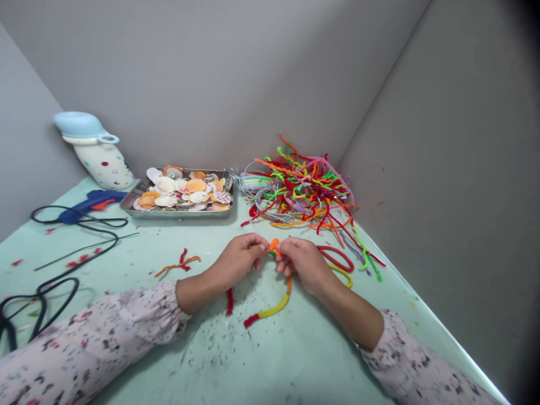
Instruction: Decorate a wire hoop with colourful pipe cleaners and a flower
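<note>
- Pinches the orange fuzzy piece (274,245) from its left side with the left hand (240,256), thumb and fingertips closed on it.
- Grips the same piece from the right with the right hand (306,264), fingers together, held just above the bench (295,365), centre. Shows a trace of green beneath; cannot tell how it joins.
- Best worked, in my judgement, with small, even finger turns: steady one side, bend with the other, press loose fuzz flat, ease off before the core kinks.
- Trails below the right hand: a multicoloured strip (274,310), orange through yellow to dark red. Cannot tell whether attached; worth moving gently to avoid a snag.
- Shows below the left hand: a red strip end (229,301), upper part hidden.
- Lies beside the right forearm: a red loop (352,264), with a yellow loop (349,279) next to it.
- Rests left of the left hand: a crossed red-and-orange piece (184,262).
- Sits beyond: a metal tray (181,215) of shells (196,186), and to its right a tangled heap of fuzzy stems (312,185).
- Lies far left: a blue tool (84,207), near a dark cord (113,239).
</note>
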`<state>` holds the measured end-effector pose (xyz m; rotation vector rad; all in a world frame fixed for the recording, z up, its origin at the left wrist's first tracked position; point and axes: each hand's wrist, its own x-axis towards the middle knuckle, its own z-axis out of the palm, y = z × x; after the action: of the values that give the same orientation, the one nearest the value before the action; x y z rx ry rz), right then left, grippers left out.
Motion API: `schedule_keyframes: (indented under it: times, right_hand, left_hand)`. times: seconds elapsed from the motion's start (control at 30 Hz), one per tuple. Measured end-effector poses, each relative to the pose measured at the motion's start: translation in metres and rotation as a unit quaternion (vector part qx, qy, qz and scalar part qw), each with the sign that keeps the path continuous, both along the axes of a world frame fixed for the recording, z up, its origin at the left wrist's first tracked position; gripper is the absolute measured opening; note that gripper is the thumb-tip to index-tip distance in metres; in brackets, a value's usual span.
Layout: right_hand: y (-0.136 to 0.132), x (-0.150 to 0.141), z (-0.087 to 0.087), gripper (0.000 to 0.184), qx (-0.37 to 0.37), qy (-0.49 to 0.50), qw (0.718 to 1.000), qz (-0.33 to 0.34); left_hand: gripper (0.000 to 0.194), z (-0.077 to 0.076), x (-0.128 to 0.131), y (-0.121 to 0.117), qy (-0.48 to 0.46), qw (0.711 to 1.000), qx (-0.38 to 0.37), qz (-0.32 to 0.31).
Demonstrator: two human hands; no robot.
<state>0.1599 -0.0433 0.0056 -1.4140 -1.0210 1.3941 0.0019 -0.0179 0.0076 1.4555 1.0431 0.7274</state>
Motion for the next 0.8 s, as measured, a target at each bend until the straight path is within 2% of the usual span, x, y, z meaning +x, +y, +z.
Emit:
schedule_keyframes:
  times: [0.1, 0.27, 0.63, 0.8]
  right_hand:
    - [0.0014, 0.0036, 0.0012, 0.008, -0.007, 0.029, 1.000, -0.001]
    - [0.0008, 0.0046, 0.0033, 0.011, -0.006, 0.060, 0.998, 0.024]
    - [0.0004, 0.0064, 0.0049, 0.010, -0.041, 0.184, 0.979, 0.076]
    - [0.0007, 0.0065, 0.0052, 0.013, -0.027, 0.167, 0.983, 0.075]
  left_hand:
    - [0.016, -0.0011, 0.0000, -0.0006, 0.005, 0.998, 0.042, 0.036]
    - [0.018, -0.0070, 0.0005, -0.0014, 0.021, 0.995, 0.101, -0.002]
    - [0.015, -0.0070, 0.0021, -0.0032, -0.013, 0.994, 0.099, -0.042]
    - [0.015, -0.0034, 0.0027, -0.0030, -0.054, 0.996, 0.070, -0.020]
